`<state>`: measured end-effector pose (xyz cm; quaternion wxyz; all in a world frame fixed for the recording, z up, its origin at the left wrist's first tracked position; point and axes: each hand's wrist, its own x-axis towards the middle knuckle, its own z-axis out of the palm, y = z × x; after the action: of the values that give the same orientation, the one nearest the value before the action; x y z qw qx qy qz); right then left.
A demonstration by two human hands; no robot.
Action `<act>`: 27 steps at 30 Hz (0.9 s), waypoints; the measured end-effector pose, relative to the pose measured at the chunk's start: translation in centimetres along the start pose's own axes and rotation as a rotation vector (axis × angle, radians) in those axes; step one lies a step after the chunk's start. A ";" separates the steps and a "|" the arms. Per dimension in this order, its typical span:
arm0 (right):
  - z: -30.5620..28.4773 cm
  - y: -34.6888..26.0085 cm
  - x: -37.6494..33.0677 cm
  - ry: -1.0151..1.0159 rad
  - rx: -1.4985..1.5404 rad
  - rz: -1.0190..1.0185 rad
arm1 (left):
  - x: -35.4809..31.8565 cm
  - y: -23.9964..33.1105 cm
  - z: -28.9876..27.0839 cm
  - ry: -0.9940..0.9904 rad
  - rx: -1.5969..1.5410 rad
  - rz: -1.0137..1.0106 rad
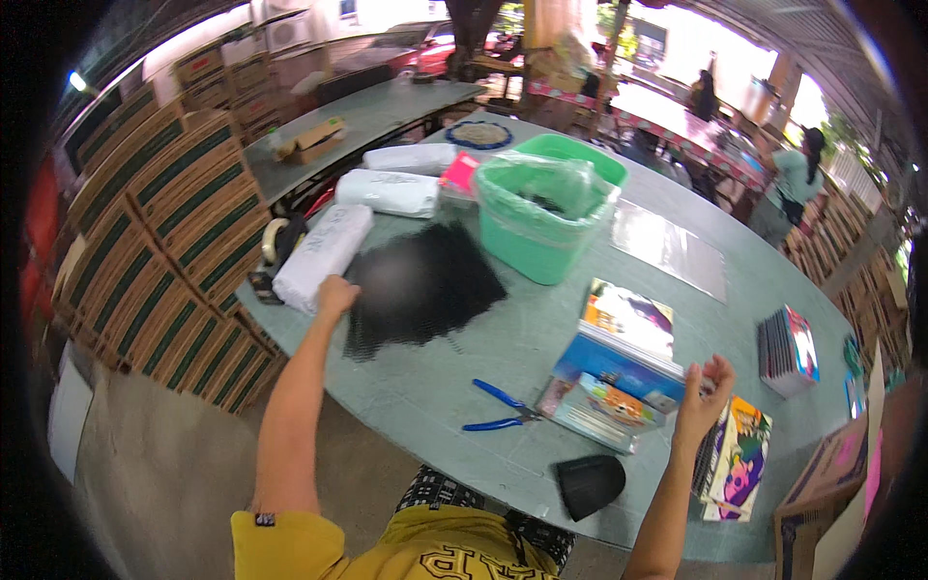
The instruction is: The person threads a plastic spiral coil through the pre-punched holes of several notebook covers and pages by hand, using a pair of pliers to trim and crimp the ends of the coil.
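Head view: left hand [338,293] at 9 o'clock, fingers bunched at the near-left edge of black mesh sheets [425,285]; can't tell if pinching. Mesh lies flat on the counter [406,372], just 9 o'clock of centre. Right hand [709,380] at 4 o'clock, fingers loosely spread and curled, just beside the blue booklet stack [619,367]; contact unclear. Blue-handled pliers [498,420] near 6, black rounded piece [590,486] at 5. Green bin [536,253], plastic-lined, between 1 and 2. White roll [324,256] toward 10, beside mesh. Clear sheets [667,249] toward 2–3.
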<state>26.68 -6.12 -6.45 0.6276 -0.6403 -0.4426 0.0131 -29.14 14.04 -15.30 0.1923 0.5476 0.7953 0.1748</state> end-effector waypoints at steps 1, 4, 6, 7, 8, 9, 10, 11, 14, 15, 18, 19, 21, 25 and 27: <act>0.3 -1.4 0.6 -0.002 -0.054 -0.103 | -0.7 0.2 -0.7 0.183 0.005 0.030; 2.7 -6.9 0.6 -0.296 -0.192 -0.454 | -2.4 4.0 -1.6 0.375 -0.098 0.263; 5.5 -9.0 -0.6 -0.383 -0.353 -0.660 | -5.0 9.6 -1.3 0.306 -0.172 0.470; 6.8 -8.1 -1.1 -0.422 -0.401 -0.657 | -7.6 13.2 -1.1 0.244 -0.181 0.568; 7.3 -7.3 -1.2 -0.450 -0.375 -0.646 | -9.8 15.5 -1.3 0.144 -0.204 0.632; 7.5 -6.4 -1.2 -0.477 -0.362 -0.632 | -12.7 18.2 -1.4 0.026 -0.233 0.643; 7.4 -6.1 -1.3 -0.508 -0.342 -0.625 | -13.8 19.1 -0.8 0.015 -0.299 0.827; 7.1 -6.4 -1.9 -0.482 -0.284 -0.667 | -14.9 19.5 -0.7 -0.195 -0.373 0.801; 5.7 -6.1 -3.9 -0.408 -0.225 -0.968 | -18.0 20.3 0.1 -0.444 -0.557 0.673; 5.6 -5.3 -4.3 -0.360 -0.230 -1.109 | -18.9 20.9 0.4 -0.436 -0.615 0.682; 5.8 -5.6 -4.6 -0.469 -0.182 -1.067 | -20.6 22.4 1.5 -0.411 -0.744 0.712; 6.5 -5.8 -4.4 -0.451 -0.158 -1.064 | -21.0 22.7 1.8 -0.408 -0.747 0.720; 6.9 -6.9 -4.3 -0.519 -0.342 -0.862 | -21.5 22.8 2.4 -0.398 -0.801 0.709; 9.7 -7.6 -3.6 -0.372 -0.487 -0.717 | -22.2 22.8 3.5 -0.289 -0.855 0.743; 10.6 -7.3 -3.2 -0.383 -0.518 -0.681 | -22.4 22.8 4.0 -0.222 -0.792 0.793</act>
<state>14.64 -0.92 -4.53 0.3226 -0.5802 -0.7242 -0.1865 -1.53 1.03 -5.12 0.3852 0.7055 0.3775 0.4598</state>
